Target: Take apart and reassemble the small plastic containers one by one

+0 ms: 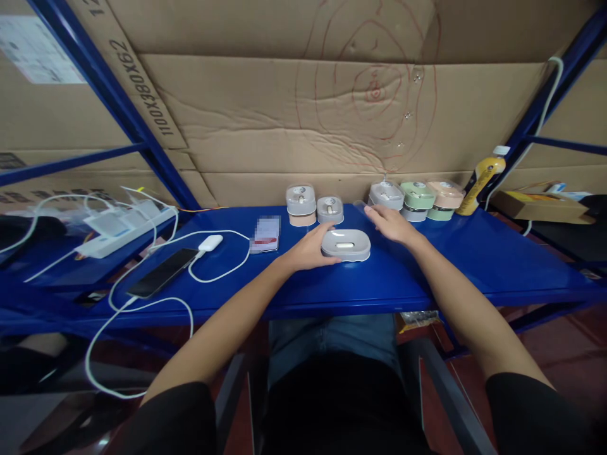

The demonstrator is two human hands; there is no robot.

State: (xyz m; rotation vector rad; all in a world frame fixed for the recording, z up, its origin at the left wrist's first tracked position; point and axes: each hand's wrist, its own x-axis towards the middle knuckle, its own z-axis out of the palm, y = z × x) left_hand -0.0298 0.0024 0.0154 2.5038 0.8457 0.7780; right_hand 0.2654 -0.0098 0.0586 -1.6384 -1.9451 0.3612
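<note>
On the blue table, near its front edge, lies a grey oval container [346, 245] with a pale bar in its middle. My left hand [313, 248] grips its left end between thumb and fingers. To the right and farther back, my right hand [389, 222] is raised with thumb and fingers pinched on a clear plastic piece [359, 206], whose full shape is hard to make out. Behind my left hand stand a small grey container [331, 209] and a grey one [300, 198] stacked on a peach one [302, 219].
Stacked grey [386, 195], green [417, 195] and peach [444, 194] containers stand at the back right, beside a yellow bottle [482, 182]. On the left are a phone [164, 273] with white cables, another phone [266, 234] and a power strip [128, 230]. Cardboard [237, 95] forms the back wall.
</note>
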